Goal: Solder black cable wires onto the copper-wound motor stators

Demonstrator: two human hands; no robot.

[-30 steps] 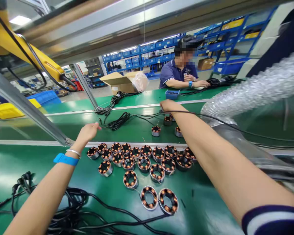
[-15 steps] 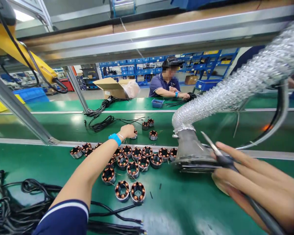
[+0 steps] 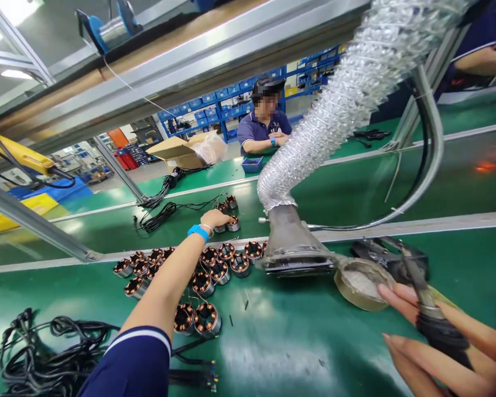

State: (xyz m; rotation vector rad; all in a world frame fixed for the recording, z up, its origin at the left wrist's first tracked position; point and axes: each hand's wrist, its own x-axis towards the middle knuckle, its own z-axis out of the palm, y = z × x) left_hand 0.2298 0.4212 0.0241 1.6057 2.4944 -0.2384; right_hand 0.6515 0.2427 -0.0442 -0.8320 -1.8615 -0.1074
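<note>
My left hand (image 3: 216, 219) is on the far belt, its fingers closed around a copper-wound stator (image 3: 220, 228). That stator is right beside another stator (image 3: 233, 224), and two more stand just behind. Below my left forearm, a group of stators (image 3: 219, 271) covers the near bench. At the right, my right hand (image 3: 446, 342) grips a soldering iron (image 3: 427, 309) by its dark handle, with the tip pointing up and away. Behind the iron lies a black stand (image 3: 391, 256). Near my right fingertips sits a round tin (image 3: 361, 298) holding pale material.
A fume hood (image 3: 297, 248) on a silver flexible duct (image 3: 314, 138) stands mid-bench. Black cables (image 3: 45, 353) lie at the left. A metal rail (image 3: 157, 94) crosses overhead. Across the line sits a co-worker (image 3: 262, 129) near a blue tray (image 3: 252, 164).
The view has tilted and swung right, bringing the tin and black stand into sight. My left hand, with its stator, is now close against the other stators. The iron has moved back from the hood.
</note>
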